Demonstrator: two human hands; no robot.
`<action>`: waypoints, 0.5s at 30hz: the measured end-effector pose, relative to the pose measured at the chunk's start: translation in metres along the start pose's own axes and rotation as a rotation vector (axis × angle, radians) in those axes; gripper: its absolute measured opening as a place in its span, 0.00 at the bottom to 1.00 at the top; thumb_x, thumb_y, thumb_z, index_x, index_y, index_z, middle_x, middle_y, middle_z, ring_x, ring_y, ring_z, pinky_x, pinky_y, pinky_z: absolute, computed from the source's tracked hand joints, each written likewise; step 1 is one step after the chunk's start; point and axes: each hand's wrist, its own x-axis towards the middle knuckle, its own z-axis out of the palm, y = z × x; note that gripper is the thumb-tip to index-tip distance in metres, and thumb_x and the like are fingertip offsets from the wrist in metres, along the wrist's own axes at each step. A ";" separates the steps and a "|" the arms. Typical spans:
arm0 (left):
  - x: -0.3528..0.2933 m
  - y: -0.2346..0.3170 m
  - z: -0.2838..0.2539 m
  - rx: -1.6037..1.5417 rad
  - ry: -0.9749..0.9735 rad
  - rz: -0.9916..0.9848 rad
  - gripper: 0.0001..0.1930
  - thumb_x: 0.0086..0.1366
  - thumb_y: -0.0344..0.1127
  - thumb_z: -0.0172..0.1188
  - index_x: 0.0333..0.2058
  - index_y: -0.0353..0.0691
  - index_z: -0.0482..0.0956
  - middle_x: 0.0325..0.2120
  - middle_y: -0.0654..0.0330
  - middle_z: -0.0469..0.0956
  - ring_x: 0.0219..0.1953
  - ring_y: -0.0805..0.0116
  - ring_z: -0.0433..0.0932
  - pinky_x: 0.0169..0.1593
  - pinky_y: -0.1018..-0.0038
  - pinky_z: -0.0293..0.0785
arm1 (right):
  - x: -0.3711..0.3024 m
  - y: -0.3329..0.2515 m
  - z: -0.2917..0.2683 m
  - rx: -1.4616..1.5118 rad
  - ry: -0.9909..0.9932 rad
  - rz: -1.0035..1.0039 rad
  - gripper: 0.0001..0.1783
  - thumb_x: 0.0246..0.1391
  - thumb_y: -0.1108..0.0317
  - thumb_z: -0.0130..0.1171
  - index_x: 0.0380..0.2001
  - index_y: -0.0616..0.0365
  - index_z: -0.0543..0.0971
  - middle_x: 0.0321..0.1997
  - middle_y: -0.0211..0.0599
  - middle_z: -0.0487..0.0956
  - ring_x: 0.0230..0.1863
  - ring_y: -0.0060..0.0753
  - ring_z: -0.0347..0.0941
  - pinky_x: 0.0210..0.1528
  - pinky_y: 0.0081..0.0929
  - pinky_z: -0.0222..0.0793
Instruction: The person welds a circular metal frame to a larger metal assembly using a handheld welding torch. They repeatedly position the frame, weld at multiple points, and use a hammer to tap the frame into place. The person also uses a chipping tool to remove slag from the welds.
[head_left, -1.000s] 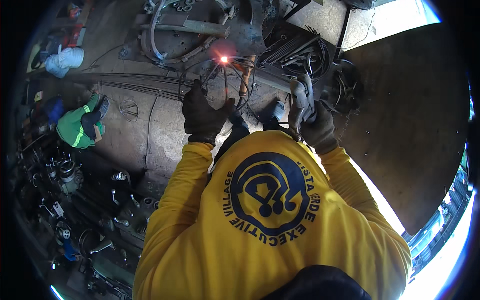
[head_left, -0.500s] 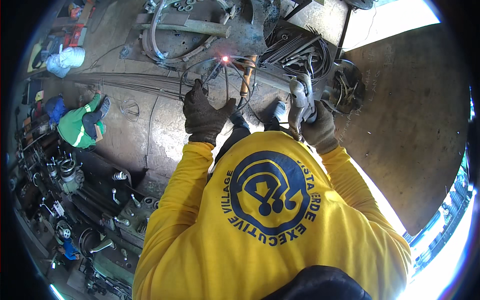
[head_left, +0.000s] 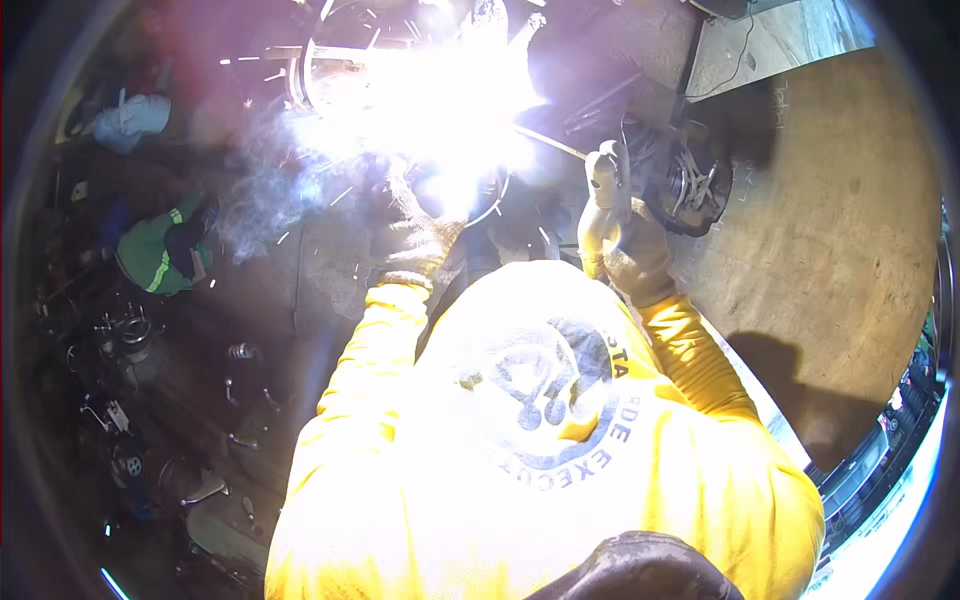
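My gloved right hand (head_left: 642, 258) is closed around a welding electrode holder (head_left: 603, 190). A thin welding rod (head_left: 553, 142) runs from its jaws leftward into a blinding white arc. Opposite it, my gloved left hand (head_left: 412, 242) is closed on a frame of bent metal rods, just under the glare; its fingertips are washed out by the light. One curved rod of the frame (head_left: 498, 205) shows at the glare's lower right edge. Where the welding rod meets the metal is hidden by the arc.
Sparks and smoke (head_left: 275, 190) spread left of the arc. Part of a metal ring (head_left: 293, 80) shows at the far side. A person in a green top (head_left: 150, 255) crouches at the left. Machinery (head_left: 130, 335) fills the lower left. A large brown sheet (head_left: 840, 230) stands at the right.
The small red glow has become a bright arc with sparks and smoke. The electrode holder has tilted more upright, with its rod now pointing left to the arc. My left hand has barely moved.
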 end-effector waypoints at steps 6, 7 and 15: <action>0.000 0.001 0.002 -0.071 -0.066 -0.138 0.53 0.44 0.47 0.87 0.70 0.37 0.74 0.58 0.49 0.81 0.58 0.51 0.83 0.60 0.57 0.82 | 0.007 -0.024 0.001 -0.198 0.065 0.098 0.26 0.55 0.65 0.75 0.56 0.61 0.83 0.47 0.47 0.88 0.49 0.37 0.88 0.52 0.33 0.82; -0.005 -0.004 0.006 -0.076 -0.085 -0.191 0.54 0.44 0.47 0.88 0.70 0.37 0.73 0.59 0.49 0.81 0.58 0.51 0.83 0.61 0.57 0.82 | 0.007 -0.023 0.002 -0.191 0.082 0.093 0.25 0.55 0.65 0.75 0.55 0.62 0.83 0.46 0.47 0.88 0.48 0.37 0.88 0.52 0.33 0.82; -0.013 -0.010 0.017 -0.065 -0.138 -0.359 0.65 0.39 0.47 0.90 0.74 0.28 0.65 0.58 0.42 0.79 0.59 0.50 0.83 0.62 0.59 0.82 | 0.007 -0.045 0.006 -0.293 0.072 0.163 0.24 0.55 0.65 0.75 0.54 0.60 0.83 0.46 0.50 0.89 0.48 0.42 0.89 0.51 0.36 0.82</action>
